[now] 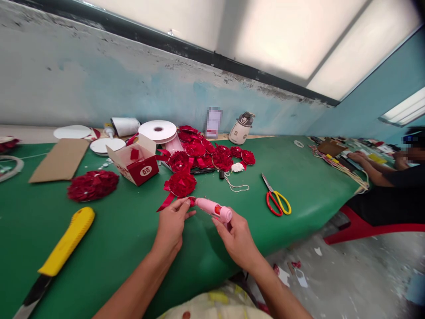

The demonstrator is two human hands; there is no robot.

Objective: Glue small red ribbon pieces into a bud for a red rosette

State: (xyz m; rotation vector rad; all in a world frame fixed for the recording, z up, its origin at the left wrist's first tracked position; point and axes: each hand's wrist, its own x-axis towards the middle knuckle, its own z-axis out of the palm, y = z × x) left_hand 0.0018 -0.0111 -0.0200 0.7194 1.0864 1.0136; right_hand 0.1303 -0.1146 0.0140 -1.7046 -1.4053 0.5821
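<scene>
My right hand [239,239] is closed around the handle of a pink glue gun [210,207], whose front end points left. Pinched in the fingertips of my left hand [171,223] is a small piece of red ribbon [191,201], right at the gun's nozzle; whether the two touch I cannot tell. Just beyond my left hand lies a red fabric rosette [182,183] with ribbon tails. More red rosettes [222,157] are heaped behind it. Scissors [278,201] with red and yellow handles rest to the right of my hands.
A yellow-handled knife [68,241] lies at the left on the green table cover [126,239]. Nearby are an open red-and-white box [141,170], a ribbon spool [157,129], cardboard [59,160] and a bottle [241,129]. At the far right a person [388,173] works at the table.
</scene>
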